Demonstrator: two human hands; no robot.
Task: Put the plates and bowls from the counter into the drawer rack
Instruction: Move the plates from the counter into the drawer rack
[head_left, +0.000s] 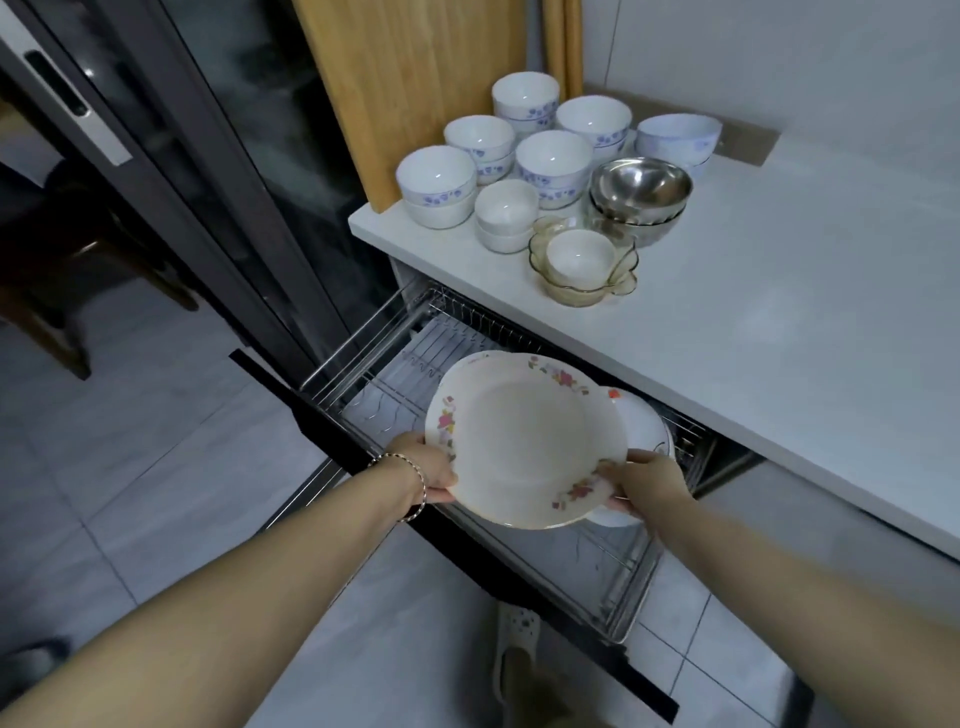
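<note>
A floral-rimmed cream plate (524, 441) is held above the open drawer rack (415, 358). My left hand (423, 467) grips its left rim and my right hand (647, 483) grips its lower right rim. A white plate (644, 423) shows behind it on the right; whether it stands in the rack I cannot tell. On the white counter (779, 312) stand several stacks of white bowls with blue flowers (553, 161), small white bowls (506, 213), steel bowls (641, 189) and a glass bowl (582, 270) with a white cup in it.
A wooden board (410, 78) leans behind the bowls. A dark glass door (218, 156) stands left of the drawer. The drawer's black front (322, 415) juts over the tiled floor. My slippered foot (514, 649) is under the drawer edge. A chair (52, 260) is far left.
</note>
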